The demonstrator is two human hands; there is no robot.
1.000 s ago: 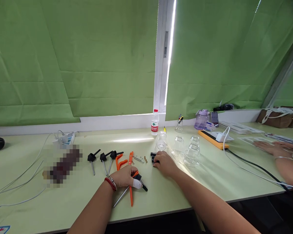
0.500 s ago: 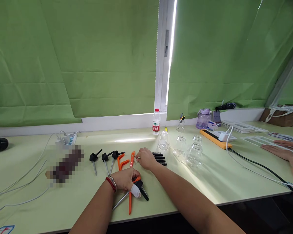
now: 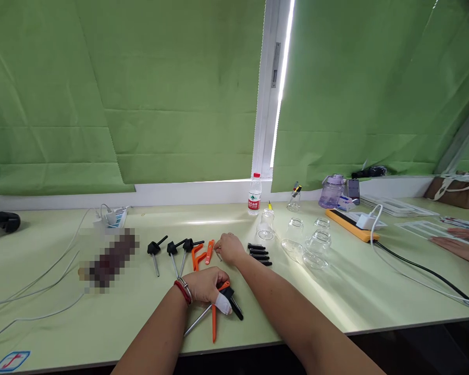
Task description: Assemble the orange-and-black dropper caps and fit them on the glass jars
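My left hand [image 3: 208, 285], with a white wrap on its thumb, is closed round an orange plastic piece [image 3: 214, 324] and a black-headed piece [image 3: 227, 294] near the table's front edge. A metal rod [image 3: 197, 320] and a black handle stick out of that piece. Farther forward, my right hand [image 3: 231, 249] reaches down to the tabletop, fingers together at a small metal pin [image 3: 219, 256]. Whether it grips the pin is hidden. Just left of those fingers lie a short orange piece [image 3: 210, 252] and a forked orange piece [image 3: 197, 257].
Several black ridged strips [image 3: 259, 254] lie right of my right hand. Black-headed rods [image 3: 155, 249] lie to the left. Upturned glasses [image 3: 317, 250], a water bottle [image 3: 254, 195] and an orange power strip [image 3: 349, 225] stand beyond. Another person's hands [image 3: 459, 247] rest at far right.
The view has shifted slightly, so everything sits a little farther right. Both hands stay at nearly the same places among the pieces.
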